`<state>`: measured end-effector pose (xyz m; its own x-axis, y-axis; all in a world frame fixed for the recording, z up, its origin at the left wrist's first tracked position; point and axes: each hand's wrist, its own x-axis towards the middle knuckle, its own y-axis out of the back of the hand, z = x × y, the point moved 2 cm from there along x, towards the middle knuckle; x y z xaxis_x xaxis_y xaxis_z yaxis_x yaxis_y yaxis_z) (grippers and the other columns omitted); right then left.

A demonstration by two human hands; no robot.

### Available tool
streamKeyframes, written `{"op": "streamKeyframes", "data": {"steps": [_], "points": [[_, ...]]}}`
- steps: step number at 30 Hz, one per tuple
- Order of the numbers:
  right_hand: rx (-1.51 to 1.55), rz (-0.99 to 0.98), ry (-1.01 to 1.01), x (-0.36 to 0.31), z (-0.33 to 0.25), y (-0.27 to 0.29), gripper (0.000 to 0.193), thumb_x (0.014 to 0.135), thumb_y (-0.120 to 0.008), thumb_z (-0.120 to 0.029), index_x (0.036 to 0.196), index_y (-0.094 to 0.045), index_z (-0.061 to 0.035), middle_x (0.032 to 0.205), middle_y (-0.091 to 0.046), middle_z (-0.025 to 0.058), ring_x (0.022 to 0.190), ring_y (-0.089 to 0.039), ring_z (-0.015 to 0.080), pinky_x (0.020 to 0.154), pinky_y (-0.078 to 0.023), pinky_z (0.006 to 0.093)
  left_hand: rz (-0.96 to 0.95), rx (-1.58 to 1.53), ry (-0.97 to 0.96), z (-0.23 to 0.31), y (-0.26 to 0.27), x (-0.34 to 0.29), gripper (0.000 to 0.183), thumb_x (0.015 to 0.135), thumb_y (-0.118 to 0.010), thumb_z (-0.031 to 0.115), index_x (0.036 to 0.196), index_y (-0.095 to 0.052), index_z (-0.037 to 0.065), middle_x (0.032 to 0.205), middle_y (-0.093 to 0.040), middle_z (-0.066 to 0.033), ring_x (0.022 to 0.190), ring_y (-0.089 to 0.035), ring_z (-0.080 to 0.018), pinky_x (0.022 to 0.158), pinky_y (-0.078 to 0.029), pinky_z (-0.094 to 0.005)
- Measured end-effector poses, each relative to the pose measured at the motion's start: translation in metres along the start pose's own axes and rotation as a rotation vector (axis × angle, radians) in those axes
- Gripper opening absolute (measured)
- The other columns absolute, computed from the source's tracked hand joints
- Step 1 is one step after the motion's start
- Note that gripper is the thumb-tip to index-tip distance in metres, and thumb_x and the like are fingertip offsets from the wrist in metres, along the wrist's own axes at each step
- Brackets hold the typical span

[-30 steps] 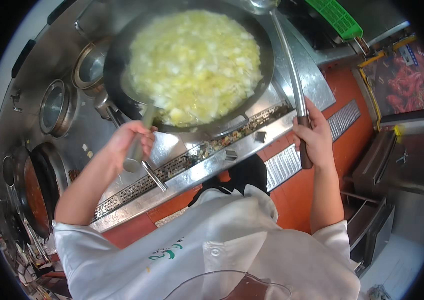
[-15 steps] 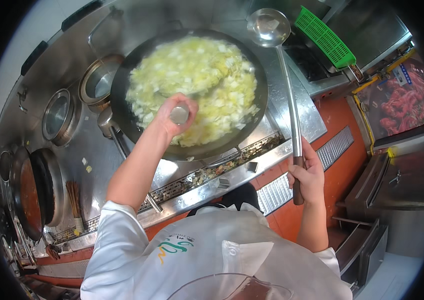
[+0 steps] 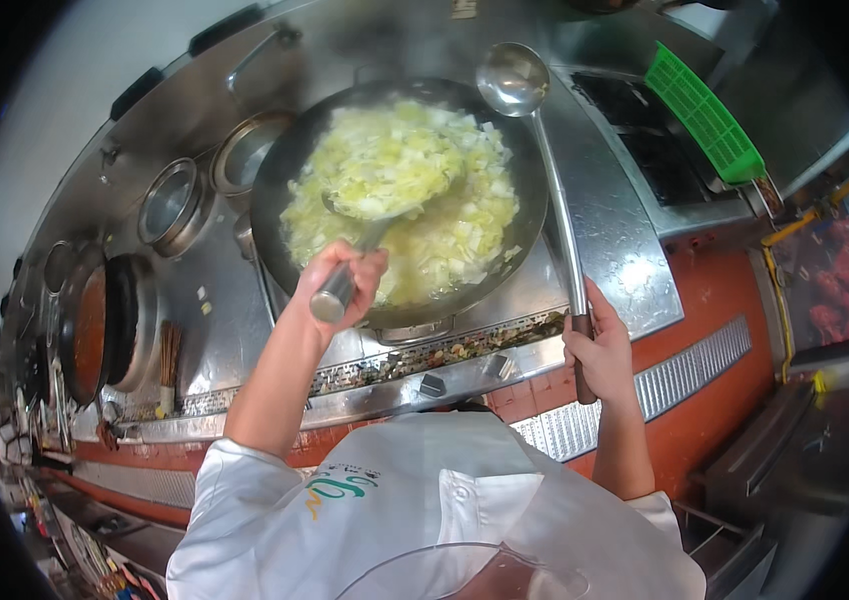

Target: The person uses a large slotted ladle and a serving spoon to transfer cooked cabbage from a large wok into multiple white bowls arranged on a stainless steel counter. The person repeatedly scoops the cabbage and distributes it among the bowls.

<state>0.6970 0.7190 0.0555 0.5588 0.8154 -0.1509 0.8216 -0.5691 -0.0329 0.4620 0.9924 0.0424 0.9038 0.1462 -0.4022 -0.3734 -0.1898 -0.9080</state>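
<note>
Right hand, nearest, fingers closed round the dark wooden end of a long ladle. Its shaft runs up and away along the wok's right rim; its empty bowl sits at the far edge, clear of the food.

Left hand, fingers wrapped on the steel handle of a spatula. Handle axis points forward and slightly right, the blade buried in the chopped cabbage near the wok's centre. So the left hand is the one nearer the food.

Blade edge hidden under cabbage. Steam blurs the far counter. White jacket cuts off both elbows.
</note>
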Motion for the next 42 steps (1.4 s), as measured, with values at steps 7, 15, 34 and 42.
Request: {"op": "streamKeyframes", "data": {"steps": [7, 15, 34, 42], "points": [[0.047, -0.109, -0.006, 0.004, 0.005, 0.008, 0.076, 0.079, -0.053, 0.006, 0.151, -0.031, -0.0045, 0.077, -0.055, -0.0002, 0.056, -0.050, 0.0060, 0.049, -0.043, 0.0211, -0.076, -0.031, -0.091, -0.051, 0.015, -0.077, 0.040, 0.083, -0.050, 0.005, 0.119, -0.042, -0.009, 0.084, -0.043, -0.0029, 0.061, -0.050, -0.0102, 0.054, -0.046, -0.0256], [-0.090, -0.208, -0.147, -0.023, 0.015, -0.025, 0.074, 0.081, -0.056, 0.006, 0.150, -0.034, -0.0071, 0.079, -0.053, -0.0003, 0.058, -0.051, 0.0065, 0.051, -0.043, 0.0210, -0.030, 0.042, -0.246, -0.064, 0.062, -0.129, 0.051, 0.082, -0.049, 0.005, 0.130, -0.039, -0.005, 0.088, -0.043, -0.0050, 0.059, -0.048, -0.0102, 0.053, -0.044, -0.0266], [-0.093, -0.201, -0.258, -0.123, -0.050, -0.164, 0.073, 0.076, -0.053, 0.009, 0.147, -0.038, -0.0012, 0.070, -0.051, 0.0024, 0.050, -0.052, 0.0096, 0.045, -0.043, 0.0225, 0.176, 0.613, -0.369, -0.015, 0.135, -0.157, 0.053, 0.073, -0.054, 0.002, 0.125, -0.041, 0.006, 0.079, -0.050, -0.0080, 0.058, -0.052, -0.0179, 0.052, -0.047, -0.0359], [-1.100, -0.097, 0.124, -0.044, -0.007, -0.199, 0.072, 0.078, -0.055, -0.003, 0.146, -0.033, 0.0016, 0.098, -0.062, 0.0253, 0.093, -0.061, 0.0427, 0.083, -0.049, 0.0460, 0.123, 0.614, -0.233, -0.028, 0.134, -0.157, 0.055, 0.076, -0.055, 0.003, 0.128, -0.038, 0.008, 0.081, -0.049, -0.0080, 0.061, -0.052, -0.0184, 0.052, -0.047, -0.0353]]}}
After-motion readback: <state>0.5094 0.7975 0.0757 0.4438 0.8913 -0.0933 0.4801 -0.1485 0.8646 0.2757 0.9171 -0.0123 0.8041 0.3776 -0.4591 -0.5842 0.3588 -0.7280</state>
